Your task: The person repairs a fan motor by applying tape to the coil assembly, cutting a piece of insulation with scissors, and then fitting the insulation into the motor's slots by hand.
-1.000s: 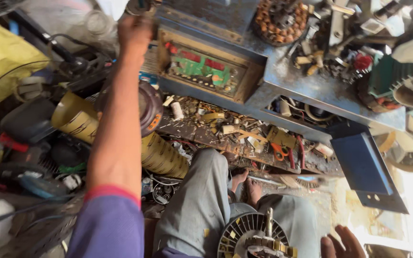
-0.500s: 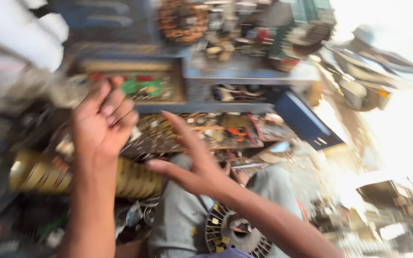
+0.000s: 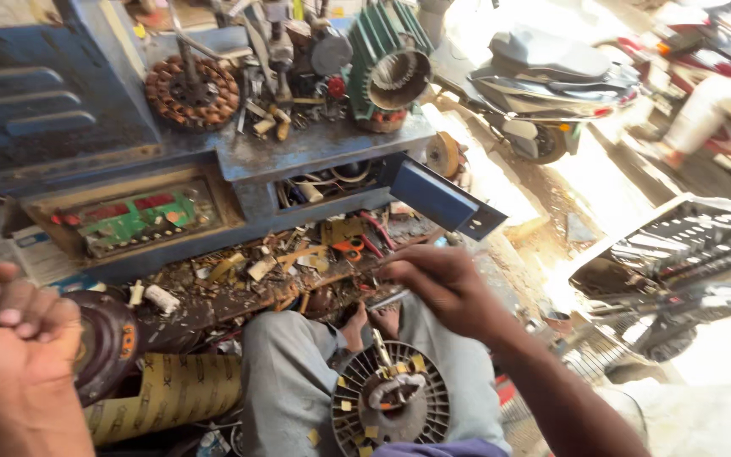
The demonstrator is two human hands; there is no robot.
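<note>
Grey trouser legs sit nearest you, with a round slotted motor core point(image 3: 391, 398) resting between your knees. Your left hand point(image 3: 14, 338) is curled tight into a fist at the left, in front of a dark round disc point(image 3: 107, 343) and a yellow printed roll point(image 3: 167, 393). Your right hand point(image 3: 446, 283) hovers above the core with its fingers pinched together; you cannot tell what they hold. Farther off, a blue metal workbench point(image 3: 315, 152) carries a copper-wound stator point(image 3: 192, 91) and a green motor housing point(image 3: 387, 63).
</note>
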